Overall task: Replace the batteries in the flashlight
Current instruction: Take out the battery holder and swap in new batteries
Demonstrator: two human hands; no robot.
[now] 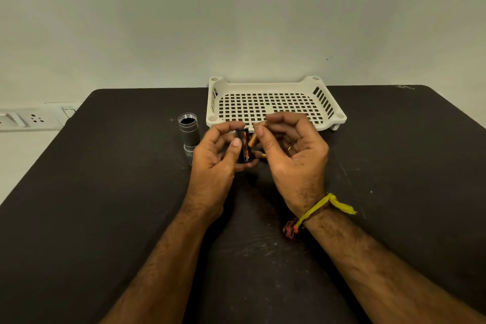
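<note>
1. Nearest the camera: two bare forearms reaching out over the dark, scuffed desk (105,192), the right wrist tied with a yellow and red thread band (315,212).
2. Left hand (218,155): fingers curled round a short black cylindrical battery holder (244,146) with an orange-marked cell showing in its side, thumb pressed on the front, fingertips behind.
3. Right hand (292,144): thumb and forefinger pinched on a slim orange-gold battery (253,139), tilted and touching the holder's right side; other fingers loosely curled. Second cell in that palm possible, too hidden to tell.
4. Silver metal flashlight body (188,133): upright on the desk just left of the left hand, threaded mouth open at the top, not touched by either hand.
5. White perforated plastic tray (276,81): just behind the hands at the desk's far edge.
6. Likely handling, as a judgement: batteries light, rigid, smooth-skinned and prone to roll or slip, so best pinched mid-length between thumb and forefinger. Holder light, stiff plastic, best gripped round its sides with the slots left free. Flashlight body heavier, hard metal, easily tipped while standing on end; best taken round the barrel, clear of the threads.
</note>
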